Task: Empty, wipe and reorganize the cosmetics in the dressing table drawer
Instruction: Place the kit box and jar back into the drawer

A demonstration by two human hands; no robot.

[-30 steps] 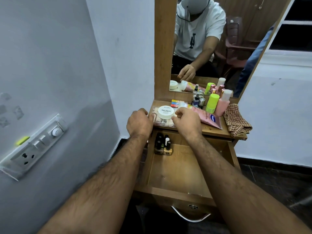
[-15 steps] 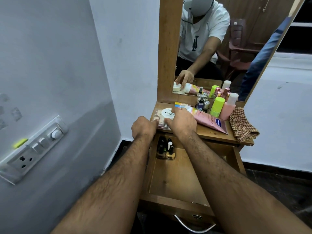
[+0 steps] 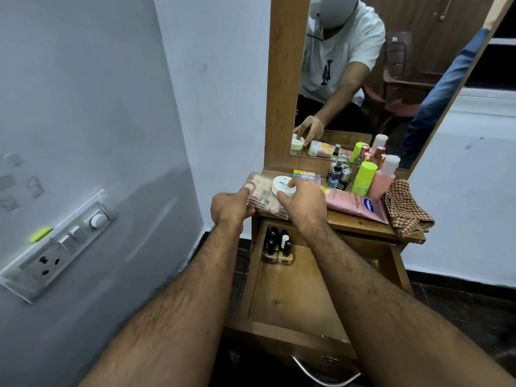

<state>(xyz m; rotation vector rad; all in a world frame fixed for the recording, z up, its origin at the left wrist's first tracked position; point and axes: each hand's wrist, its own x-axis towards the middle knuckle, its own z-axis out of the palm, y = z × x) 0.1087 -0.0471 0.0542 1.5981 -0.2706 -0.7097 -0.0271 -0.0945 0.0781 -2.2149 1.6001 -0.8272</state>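
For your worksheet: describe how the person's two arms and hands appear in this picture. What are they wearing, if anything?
Both forearms are bare and hairy; no sleeve reaches into the direct view. The left hand and right hand wear no gloves, and no rings, watch or bracelets show. The mirror reflects a white short-sleeved T-shirt with a dark emblem on the chest.

jar label [image 3: 284, 183] part-hidden by right hand [image 3: 303, 202] | drawer handle [image 3: 324, 377] cut off by bottom edge
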